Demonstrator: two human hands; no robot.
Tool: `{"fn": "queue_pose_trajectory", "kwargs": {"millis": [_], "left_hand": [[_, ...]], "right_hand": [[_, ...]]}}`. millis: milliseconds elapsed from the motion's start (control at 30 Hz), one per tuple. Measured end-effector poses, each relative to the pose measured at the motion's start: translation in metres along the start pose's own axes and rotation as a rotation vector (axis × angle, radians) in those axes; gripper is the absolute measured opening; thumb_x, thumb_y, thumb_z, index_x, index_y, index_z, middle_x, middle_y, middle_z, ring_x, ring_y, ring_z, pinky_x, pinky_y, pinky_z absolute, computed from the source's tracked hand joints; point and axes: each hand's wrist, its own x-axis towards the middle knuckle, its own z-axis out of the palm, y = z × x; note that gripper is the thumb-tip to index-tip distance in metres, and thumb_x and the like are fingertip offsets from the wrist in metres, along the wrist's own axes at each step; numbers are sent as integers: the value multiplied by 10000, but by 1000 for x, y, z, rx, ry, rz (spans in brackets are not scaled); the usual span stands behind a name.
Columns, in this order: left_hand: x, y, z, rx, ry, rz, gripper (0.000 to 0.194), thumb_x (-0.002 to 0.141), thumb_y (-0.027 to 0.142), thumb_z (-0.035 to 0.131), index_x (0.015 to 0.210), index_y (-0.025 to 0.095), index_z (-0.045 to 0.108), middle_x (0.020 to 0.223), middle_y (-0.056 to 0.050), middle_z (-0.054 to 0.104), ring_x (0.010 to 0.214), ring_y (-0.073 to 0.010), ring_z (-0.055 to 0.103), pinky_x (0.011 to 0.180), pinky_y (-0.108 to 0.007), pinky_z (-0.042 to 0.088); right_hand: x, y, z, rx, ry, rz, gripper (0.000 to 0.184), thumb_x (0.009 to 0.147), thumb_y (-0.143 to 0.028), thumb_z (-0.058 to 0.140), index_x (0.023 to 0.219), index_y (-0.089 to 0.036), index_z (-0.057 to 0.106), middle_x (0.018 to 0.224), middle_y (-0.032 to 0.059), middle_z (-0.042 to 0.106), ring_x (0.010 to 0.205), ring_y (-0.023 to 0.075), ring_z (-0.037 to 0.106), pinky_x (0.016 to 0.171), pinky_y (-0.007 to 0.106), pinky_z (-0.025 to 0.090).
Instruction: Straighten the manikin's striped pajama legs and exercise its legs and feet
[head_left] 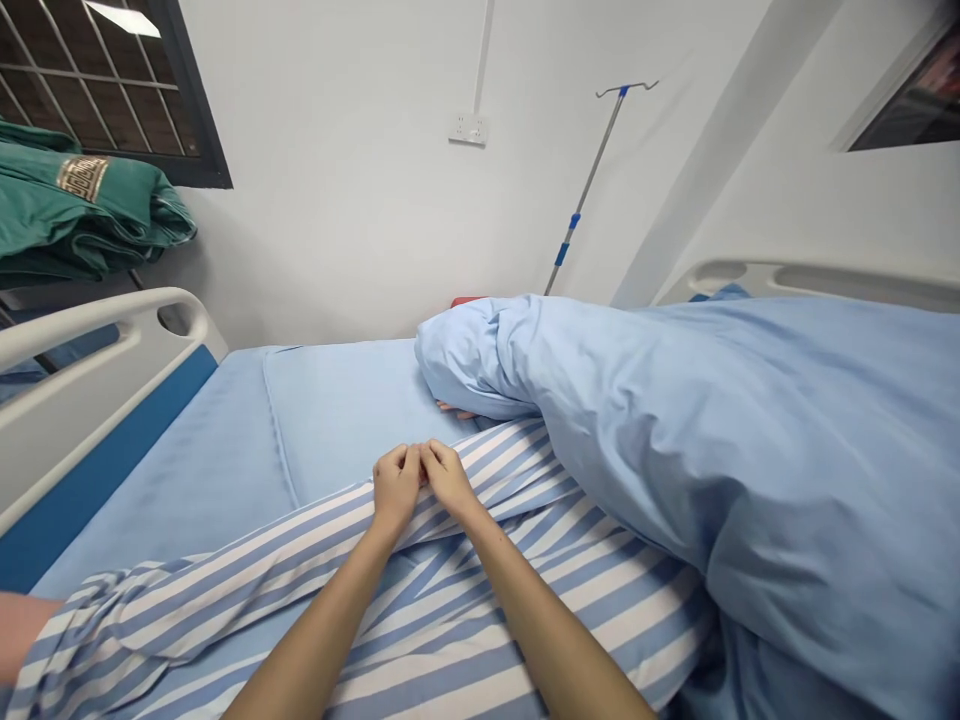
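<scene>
1. Nearest the camera, the person's two bare forearms [315, 630] [555, 640] reach in from the bottom edge.
2. The fingers [397, 465] of the left hand [396, 490] and the right hand [450, 478] are curled closed, pinching the edge of a blue-and-white striped top [480, 590]; the hands touch each other.
3. The top lies spread over a blue bed sheet [337, 410], its sleeve running toward the lower left, where a second bare arm [22, 635] emerges from the cuff.
4. A bunched blue quilt [750, 470] rises just right of the hands, over the top's right side.
5. A white bed rail [97, 400] stands left, with folded green cloth [75, 210] beyond it. An IV pole [592, 180] and wall socket [469, 128] are ahead.
6. Under the quilt's near end, a small pinkish shape [456, 409] is hard to make out; a red object [465, 300] behind the quilt is mostly hidden.
</scene>
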Motion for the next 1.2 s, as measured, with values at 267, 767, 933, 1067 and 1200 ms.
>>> {"fn": "queue_pose_trajectory", "kwargs": {"millis": [267, 767, 933, 1067, 1200], "left_hand": [[17, 43, 58, -34, -29, 45, 362, 826, 384, 352, 520, 194, 383, 494, 45, 411, 528, -92, 399, 549, -223, 295], [15, 37, 77, 192, -220, 9, 343, 820, 349, 340, 534, 205, 463, 574, -1, 542, 616, -132, 476, 610, -248, 303], [-18, 46, 8, 200, -261, 28, 360, 813, 347, 347, 500, 198, 443, 529, 16, 499, 590, -123, 474, 617, -246, 315], [-62, 37, -81, 199, -152, -5, 379, 830, 379, 316, 509, 196, 405, 517, 26, 445, 579, -118, 455, 611, -242, 318], [-113, 1, -176, 174, 19, -77, 408, 820, 472, 347, 516, 200, 364, 496, 41, 368, 533, -112, 396, 568, -236, 315]], "right_hand": [[7, 20, -53, -85, 66, 15, 308, 829, -369, 372, 576, -194, 387, 502, -45, 415, 503, 98, 394, 512, 221, 290], [21, 56, -102, -469, 249, -19, 322, 851, -387, 319, 642, -195, 471, 619, 17, 572, 628, 142, 499, 601, 234, 310], [19, 47, -103, -556, 199, 48, 286, 840, -339, 337, 652, -197, 499, 654, 25, 602, 639, 148, 519, 612, 237, 315], [16, 39, -103, -637, 145, 140, 198, 813, -289, 374, 719, -196, 520, 722, 37, 618, 697, 166, 542, 632, 248, 331], [-3, 29, -85, -580, 136, 99, 148, 746, -270, 465, 841, -175, 525, 870, 87, 622, 848, 207, 563, 740, 283, 377]]}}
